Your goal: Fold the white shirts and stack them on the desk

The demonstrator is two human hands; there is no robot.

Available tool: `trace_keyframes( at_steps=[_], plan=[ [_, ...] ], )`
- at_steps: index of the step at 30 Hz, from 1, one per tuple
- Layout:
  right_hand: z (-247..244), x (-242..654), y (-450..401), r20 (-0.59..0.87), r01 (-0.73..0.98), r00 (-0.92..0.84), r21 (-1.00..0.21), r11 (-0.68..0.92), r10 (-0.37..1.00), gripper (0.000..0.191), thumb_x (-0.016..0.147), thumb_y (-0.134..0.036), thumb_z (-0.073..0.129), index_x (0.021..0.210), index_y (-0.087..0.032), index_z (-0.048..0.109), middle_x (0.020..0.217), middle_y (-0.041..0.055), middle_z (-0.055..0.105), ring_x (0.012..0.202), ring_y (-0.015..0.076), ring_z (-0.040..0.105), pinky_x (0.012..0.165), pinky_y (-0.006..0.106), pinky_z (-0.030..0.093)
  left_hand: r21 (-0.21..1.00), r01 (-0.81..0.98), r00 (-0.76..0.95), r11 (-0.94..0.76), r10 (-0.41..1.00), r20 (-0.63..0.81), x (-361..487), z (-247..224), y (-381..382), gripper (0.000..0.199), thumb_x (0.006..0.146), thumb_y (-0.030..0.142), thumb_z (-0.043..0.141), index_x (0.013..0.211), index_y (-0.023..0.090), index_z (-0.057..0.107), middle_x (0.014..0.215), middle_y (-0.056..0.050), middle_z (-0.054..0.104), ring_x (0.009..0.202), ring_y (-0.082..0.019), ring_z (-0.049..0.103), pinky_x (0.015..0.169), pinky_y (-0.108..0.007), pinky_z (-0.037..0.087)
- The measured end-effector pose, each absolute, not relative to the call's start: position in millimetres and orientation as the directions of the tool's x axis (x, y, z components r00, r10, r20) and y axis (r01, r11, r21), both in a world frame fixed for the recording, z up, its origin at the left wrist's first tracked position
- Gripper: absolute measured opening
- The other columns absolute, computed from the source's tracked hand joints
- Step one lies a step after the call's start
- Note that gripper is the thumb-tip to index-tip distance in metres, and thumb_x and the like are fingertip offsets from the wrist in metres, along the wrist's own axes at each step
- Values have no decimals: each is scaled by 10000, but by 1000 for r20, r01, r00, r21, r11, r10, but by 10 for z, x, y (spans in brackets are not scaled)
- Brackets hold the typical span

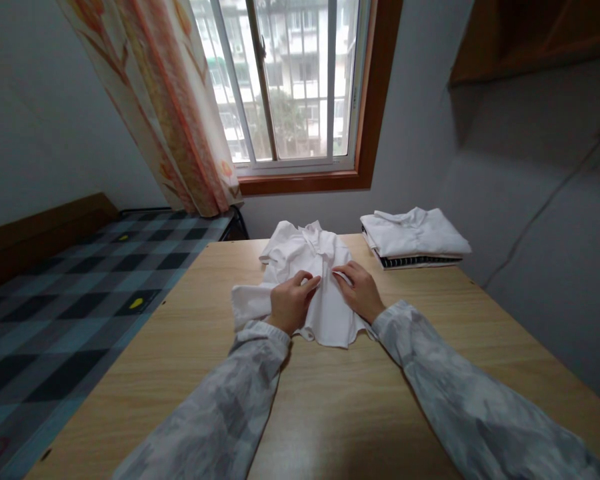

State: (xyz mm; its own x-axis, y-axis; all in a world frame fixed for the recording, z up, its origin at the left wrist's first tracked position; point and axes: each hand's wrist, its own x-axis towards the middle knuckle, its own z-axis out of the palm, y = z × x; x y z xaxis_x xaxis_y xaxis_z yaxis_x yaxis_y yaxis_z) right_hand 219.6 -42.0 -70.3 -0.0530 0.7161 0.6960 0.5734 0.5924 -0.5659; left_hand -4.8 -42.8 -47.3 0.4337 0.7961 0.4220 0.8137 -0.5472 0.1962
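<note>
A white collared shirt point(330, 313) lies front up on the wooden table, its collar toward the window and its hem toward me. One sleeve spreads out to the left, and the cloth is wrinkled. My left hand point(293, 300) is closed in a pinch at the left of the front placket, thumb and forefinger on the fabric. Across from it, my right hand point(357, 288) pinches the shirt just right of the placket. Both hands rest low over the middle of the shirt. The cloth between the fingertips is too small to make out clearly.
A stack of folded clothes point(415, 233), white on top with dark striped cloth below, sits at the table's point(180, 360) back right. A bed with a checked cover point(80, 300) adjoins on the left. Behind are a curtain point(165, 100) and a window point(300, 87); a shelf point(535, 40) hangs upper right.
</note>
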Motion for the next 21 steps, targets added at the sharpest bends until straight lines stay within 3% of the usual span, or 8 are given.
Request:
trace_keyframes(
  at_steps=[6,16,21],
  plan=[
    [-734,2066,-371,669,502,33,-653,567,742,230,1072,-347,612,1111,-253,818,975,83,730,943,269,696,881,396,559,158,809,477,-567,789,387,-39,-466,-420,337,1152,414,477,1329,346,756,1345,-68,750,1088,-236,719,880,-336,509],
    [-731,2024,-403,664,473,-64,-637,609,745,232,1091,-326,616,1136,-245,829,940,64,706,916,245,679,876,363,551,149,863,395,-483,829,396,-10,-442,-377,169,1099,384,583,1180,276,687,1230,-59,724,963,-219,711,727,-302,449],
    [-727,2015,-406,662,457,-104,-631,627,742,254,1103,-355,607,1135,-246,834,943,60,706,915,236,683,877,363,549,214,888,323,-406,883,340,16,-444,-364,153,1073,365,598,1179,258,617,1100,-50,756,936,-229,727,730,-299,441]
  ],
)
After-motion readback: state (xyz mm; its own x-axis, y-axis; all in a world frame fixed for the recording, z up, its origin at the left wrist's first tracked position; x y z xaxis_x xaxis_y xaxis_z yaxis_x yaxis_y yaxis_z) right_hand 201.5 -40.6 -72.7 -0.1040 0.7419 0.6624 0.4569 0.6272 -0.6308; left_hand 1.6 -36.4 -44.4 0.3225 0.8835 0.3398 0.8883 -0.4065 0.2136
